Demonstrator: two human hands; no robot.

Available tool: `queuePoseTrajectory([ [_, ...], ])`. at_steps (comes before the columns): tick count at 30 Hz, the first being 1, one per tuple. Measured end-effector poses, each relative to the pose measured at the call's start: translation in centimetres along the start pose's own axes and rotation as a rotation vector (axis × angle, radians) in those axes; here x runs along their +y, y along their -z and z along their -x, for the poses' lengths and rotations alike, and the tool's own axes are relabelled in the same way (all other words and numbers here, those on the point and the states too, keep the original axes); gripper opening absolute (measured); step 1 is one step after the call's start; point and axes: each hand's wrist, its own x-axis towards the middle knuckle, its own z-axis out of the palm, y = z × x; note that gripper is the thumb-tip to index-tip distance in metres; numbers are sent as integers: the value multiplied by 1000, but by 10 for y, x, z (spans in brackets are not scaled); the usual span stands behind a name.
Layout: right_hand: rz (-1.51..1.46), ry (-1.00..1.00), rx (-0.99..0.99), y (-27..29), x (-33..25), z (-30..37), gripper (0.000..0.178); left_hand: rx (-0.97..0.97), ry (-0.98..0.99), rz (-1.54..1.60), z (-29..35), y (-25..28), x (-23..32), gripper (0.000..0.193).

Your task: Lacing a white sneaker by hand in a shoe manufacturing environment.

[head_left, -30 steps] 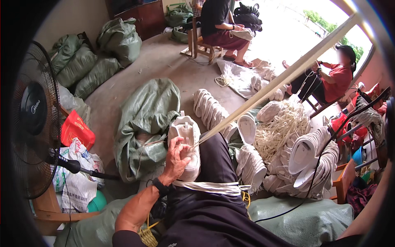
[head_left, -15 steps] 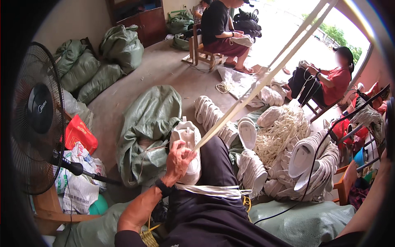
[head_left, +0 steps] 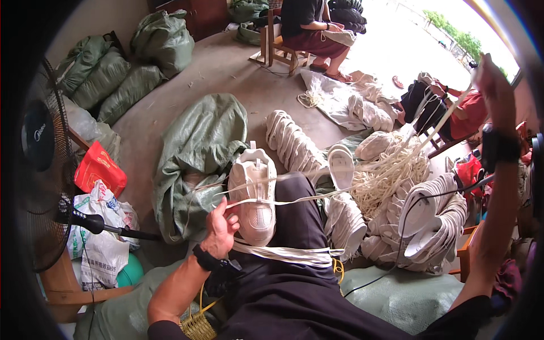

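A white shoe (head_left: 258, 224) rests upright on my thigh, its toe toward me, with a pale shoelace (head_left: 294, 201) running loosely across it. Beside the shoe, my left hand (head_left: 220, 231) has curled fingers, the lace meeting its thumb and fingertip. Raised at the far right, my right hand (head_left: 494, 88) is closed around pale laces that slope down toward the shoe; its fingers are blurred. A bundle of white laces (head_left: 283, 253) lies across my lap.
Stacked white shoes (head_left: 294, 148) and a heap of loose laces (head_left: 391, 181) lie ahead and right. A green sack (head_left: 198, 153) stands left of the shoe. A fan (head_left: 42, 141) is at the left edge. Two people sit farther off, one on a wooden chair (head_left: 277, 54).
My right hand has come into view at the right, and the laces, taut before, now hang slack across the shoe. My left hand has moved off the shoe's top to its left side.
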Motion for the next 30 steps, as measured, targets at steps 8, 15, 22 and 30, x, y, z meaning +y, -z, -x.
queuePoseTrajectory([
  [8,-741,-506,170,-112,124,188,59,139,42,-312,6,40,-9,21],
  [15,-656,-915,179,-294,-2,199,26,-112,-1379,-1384,8,-51,39,18],
  [22,-940,-966,-147,-375,-88,190,18,150,-847,-657,-11,-16,39,9],
  [30,-486,-479,-280,-451,-134,200,7,532,-926,-965,1,36,36,36],
])
